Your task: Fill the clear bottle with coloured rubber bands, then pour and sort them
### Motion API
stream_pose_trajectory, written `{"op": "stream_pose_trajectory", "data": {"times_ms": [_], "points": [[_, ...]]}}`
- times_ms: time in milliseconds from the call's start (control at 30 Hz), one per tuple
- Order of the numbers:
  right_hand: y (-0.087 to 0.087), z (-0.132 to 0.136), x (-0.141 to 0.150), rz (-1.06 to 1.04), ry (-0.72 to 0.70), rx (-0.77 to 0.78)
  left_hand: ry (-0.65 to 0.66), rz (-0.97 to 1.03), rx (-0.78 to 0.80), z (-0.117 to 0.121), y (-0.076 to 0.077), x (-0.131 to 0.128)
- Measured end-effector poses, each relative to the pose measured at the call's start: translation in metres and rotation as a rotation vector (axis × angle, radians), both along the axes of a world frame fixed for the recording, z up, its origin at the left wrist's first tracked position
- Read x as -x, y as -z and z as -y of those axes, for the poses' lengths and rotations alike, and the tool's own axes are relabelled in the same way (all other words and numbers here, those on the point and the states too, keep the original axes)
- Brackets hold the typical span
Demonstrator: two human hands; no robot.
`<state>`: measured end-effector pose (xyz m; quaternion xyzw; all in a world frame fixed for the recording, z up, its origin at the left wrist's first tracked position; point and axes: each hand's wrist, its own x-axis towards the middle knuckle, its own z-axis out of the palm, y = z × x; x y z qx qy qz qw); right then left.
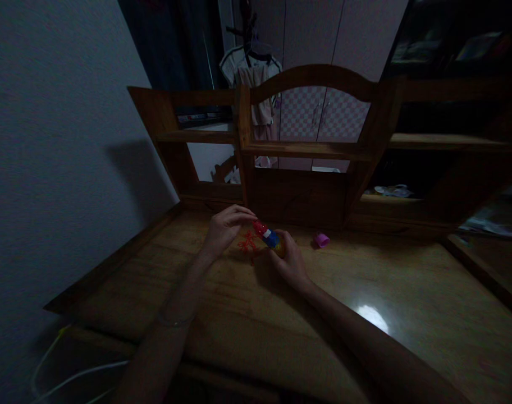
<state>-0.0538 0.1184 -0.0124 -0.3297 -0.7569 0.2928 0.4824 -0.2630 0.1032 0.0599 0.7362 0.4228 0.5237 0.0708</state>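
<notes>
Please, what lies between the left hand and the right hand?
The head view shows a multicoloured object, held in the right hand, and a red openwork piece beside it.

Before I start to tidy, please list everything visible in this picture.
wooden desk: one, brown, foreground
shelf unit: one, brown, desk's back
shelf items: count unclear, pale, right compartment
cup-like item: one, pink, desk, right of centre
openwork pieces: count unclear, red, desk centre
held object: one, multicoloured, above desk
cupboard: one, pinkish, behind shelf
clothes: count unclear, pale, background
cords: count unclear, white, lower left
wall: one, grey, left
left hand: one, bare, at object's red end
right hand: one, bare, around object's yellow end
</notes>
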Motion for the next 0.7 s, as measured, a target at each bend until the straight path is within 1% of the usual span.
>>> {"op": "stream_pose_trajectory", "data": {"times_ms": [133,300,433,567,700], "points": [[-0.002,0.001,-0.001,0.008,-0.043,-0.010,-0.004,0.082,0.008,-0.004,0.003,0.000],[-0.003,0.002,-0.001,-0.008,-0.062,-0.004,-0.119,0.161,-0.008,-0.005,0.003,-0.006],[-0.001,0.000,0.000,-0.034,-0.053,0.054,-0.154,0.243,-0.031,-0.008,0.010,-0.017],[0.000,-0.001,0.000,-0.079,-0.024,0.136,-0.164,0.212,-0.047,-0.008,0.017,-0.029],[-0.003,-0.001,-0.001,-0.130,-0.035,0.171,-0.171,0.177,-0.064,-0.003,0.017,-0.034]]}}
